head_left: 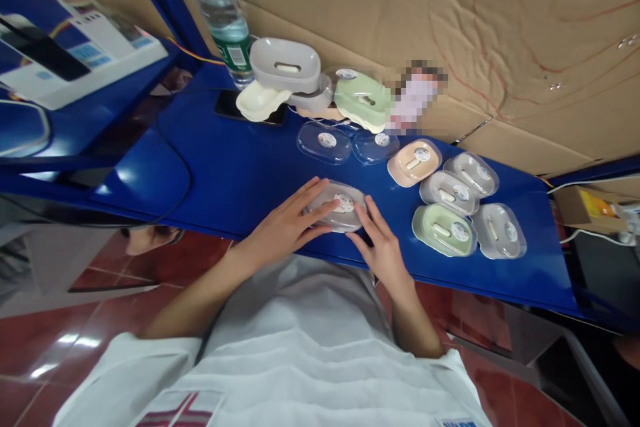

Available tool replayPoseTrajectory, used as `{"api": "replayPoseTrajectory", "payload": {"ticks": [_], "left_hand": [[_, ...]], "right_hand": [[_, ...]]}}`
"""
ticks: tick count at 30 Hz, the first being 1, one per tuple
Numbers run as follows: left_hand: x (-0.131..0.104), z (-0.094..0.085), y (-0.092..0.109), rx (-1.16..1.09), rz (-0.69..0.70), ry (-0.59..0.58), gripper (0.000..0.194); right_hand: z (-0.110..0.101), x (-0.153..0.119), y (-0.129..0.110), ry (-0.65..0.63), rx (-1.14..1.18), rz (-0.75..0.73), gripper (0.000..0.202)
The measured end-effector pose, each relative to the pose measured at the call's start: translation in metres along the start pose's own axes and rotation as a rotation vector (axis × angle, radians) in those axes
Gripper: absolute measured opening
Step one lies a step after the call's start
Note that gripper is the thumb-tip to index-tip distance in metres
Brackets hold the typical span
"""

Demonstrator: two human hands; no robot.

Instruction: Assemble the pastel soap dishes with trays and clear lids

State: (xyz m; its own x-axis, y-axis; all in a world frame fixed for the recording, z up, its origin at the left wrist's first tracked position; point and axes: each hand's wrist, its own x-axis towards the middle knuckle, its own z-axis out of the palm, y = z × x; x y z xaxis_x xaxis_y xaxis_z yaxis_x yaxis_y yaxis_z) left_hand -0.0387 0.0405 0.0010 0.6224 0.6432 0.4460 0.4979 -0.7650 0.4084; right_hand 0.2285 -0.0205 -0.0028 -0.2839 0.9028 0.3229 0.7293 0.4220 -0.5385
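A grey soap box with a clear lid point(344, 219) lies at the blue table's front edge, between my two hands. My left hand point(287, 220) rests on its left side, fingers spread, some over the lid beside a round sticker. At its right side my right hand point(381, 240) touches the rim with fingertips, thumb apart from the other fingers. Behind it lie two loose clear lids, one left point(325, 142) and one right point(375, 147). Lidded boxes stand to the right: an orange one point(414, 163), a green one point(445, 231) and several grey ones point(500, 231).
At the back, a grey tray point(285, 53) sits on other pieces, near a cream piece point(263, 101) and a green box point(363, 100). A water bottle point(233, 43) stands behind a dark phone point(227, 105). A black cable point(190, 173) crosses the table's left part.
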Motion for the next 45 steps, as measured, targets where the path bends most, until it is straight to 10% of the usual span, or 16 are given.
{"api": "replayPoseTrajectory", "payload": {"ticks": [32,45], "left_hand": [[-0.013,-0.006,-0.005,-0.116,-0.013,0.076,0.059],[-0.009,-0.003,0.0,-0.066,-0.129,-0.106,0.057]], "right_hand": [[0.0,0.0,-0.004,0.052,-0.025,0.011,0.061],[-0.049,-0.038,0.03,0.298,-0.692,0.249,0.074]]}}
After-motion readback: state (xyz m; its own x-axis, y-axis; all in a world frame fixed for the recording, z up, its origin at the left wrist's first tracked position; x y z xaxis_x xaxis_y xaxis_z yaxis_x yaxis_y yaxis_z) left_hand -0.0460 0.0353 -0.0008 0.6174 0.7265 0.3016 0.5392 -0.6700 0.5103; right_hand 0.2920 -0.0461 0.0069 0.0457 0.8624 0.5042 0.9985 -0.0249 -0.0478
